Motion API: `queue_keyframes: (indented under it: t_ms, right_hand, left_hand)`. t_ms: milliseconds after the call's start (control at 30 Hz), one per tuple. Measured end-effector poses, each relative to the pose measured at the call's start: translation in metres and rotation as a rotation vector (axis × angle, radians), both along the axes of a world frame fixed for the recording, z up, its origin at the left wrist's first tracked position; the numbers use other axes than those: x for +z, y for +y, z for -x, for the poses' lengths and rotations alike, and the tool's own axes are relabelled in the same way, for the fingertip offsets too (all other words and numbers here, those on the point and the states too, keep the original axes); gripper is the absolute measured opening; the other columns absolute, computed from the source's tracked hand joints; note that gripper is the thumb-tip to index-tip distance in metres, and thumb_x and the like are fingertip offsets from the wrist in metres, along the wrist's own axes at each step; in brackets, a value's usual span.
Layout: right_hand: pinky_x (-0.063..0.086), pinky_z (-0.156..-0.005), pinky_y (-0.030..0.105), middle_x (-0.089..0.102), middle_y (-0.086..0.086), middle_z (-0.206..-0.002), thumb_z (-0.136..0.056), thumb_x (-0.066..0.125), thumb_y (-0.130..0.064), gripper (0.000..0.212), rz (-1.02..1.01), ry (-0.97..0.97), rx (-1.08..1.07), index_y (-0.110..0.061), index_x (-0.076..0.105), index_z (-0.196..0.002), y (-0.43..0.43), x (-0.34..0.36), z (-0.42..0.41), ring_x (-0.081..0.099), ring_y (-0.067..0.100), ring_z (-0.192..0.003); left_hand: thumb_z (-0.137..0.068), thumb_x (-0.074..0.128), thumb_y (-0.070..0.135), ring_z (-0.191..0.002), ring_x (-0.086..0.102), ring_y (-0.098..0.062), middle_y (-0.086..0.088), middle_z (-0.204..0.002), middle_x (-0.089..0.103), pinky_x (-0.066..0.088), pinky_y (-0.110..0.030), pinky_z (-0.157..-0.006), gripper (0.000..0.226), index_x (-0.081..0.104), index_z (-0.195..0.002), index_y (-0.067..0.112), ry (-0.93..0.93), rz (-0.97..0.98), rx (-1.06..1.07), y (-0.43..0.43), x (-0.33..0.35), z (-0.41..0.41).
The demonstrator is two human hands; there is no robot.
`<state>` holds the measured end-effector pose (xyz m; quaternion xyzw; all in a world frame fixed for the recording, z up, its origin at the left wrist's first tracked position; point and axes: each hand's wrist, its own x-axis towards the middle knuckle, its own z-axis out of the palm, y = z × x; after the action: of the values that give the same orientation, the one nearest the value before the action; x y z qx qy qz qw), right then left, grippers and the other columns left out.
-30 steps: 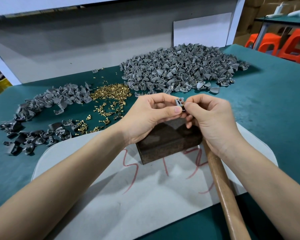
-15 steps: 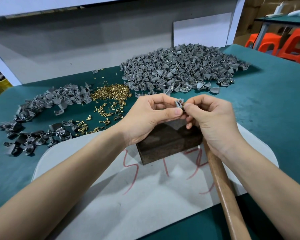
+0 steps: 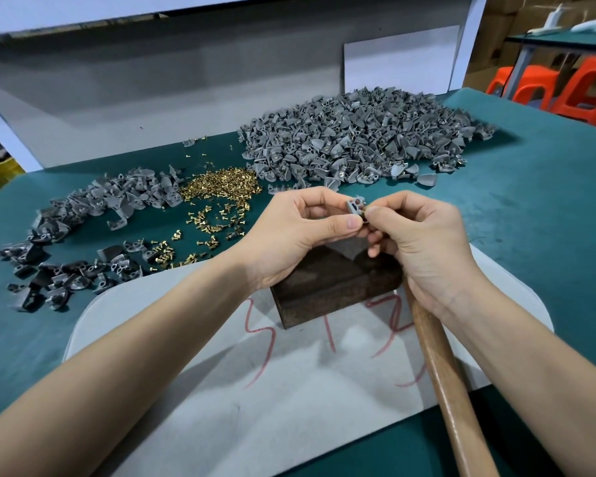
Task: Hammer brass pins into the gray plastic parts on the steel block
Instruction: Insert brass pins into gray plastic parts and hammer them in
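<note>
Your left hand (image 3: 296, 235) pinches the gray part (image 3: 355, 205) just above the steel block (image 3: 324, 287), right hand (image 3: 424, 242) pinching a brass pin (image 3: 364, 213) against it. Seat it straight in the hole before grabbing the hammer (image 3: 441, 373).

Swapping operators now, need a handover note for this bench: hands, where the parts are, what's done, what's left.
Left hand pinches one gray part above the steel block. Right hand pinches a brass pin at that part; not hammered yet.
Hammer lies beside the block, handle under the right wrist, unheld.
Loose pins left of the hands; small pile of parts further left; big pile at the back.
Done: big pile shows brass, likely pinned.
Left: set this part on the block, hammer, then the small pile.
</note>
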<state>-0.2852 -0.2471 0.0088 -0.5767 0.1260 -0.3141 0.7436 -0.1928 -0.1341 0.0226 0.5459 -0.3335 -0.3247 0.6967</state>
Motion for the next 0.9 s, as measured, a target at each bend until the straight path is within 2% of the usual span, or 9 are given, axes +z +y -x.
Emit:
queue_keyframes:
  t_ms: [567,900]
  right_hand:
    - [0.042,-0.04,0.016,0.06,0.005,-0.051,-0.082,0.059,0.007,0.024,-0.026,0.027,0.05,-0.009,0.062,-0.065,-0.0033,0.0011,0.0018,0.054,0.008,-0.045]
    - [0.042,-0.039,0.015,0.061,0.005,-0.05,-0.081,0.06,0.008,0.023,0.007,0.038,0.064,-0.008,0.062,-0.065,-0.0051,0.0005,0.0017,0.054,0.007,-0.043]
  left_hand:
    - [-0.071,0.064,-0.007,-0.067,0.07,-0.014,-0.006,-0.074,0.072,0.055,-0.018,-0.067,0.021,0.062,-0.091,-0.001,-0.006,-0.011,-0.002,-0.0002,-0.0019,-0.0016]
    - [-0.063,0.066,-0.001,-0.065,0.07,-0.014,-0.006,-0.071,0.072,0.055,-0.019,-0.065,0.025,0.062,-0.088,-0.002,-0.017,-0.02,-0.005,0.0001,-0.0015,-0.0009]
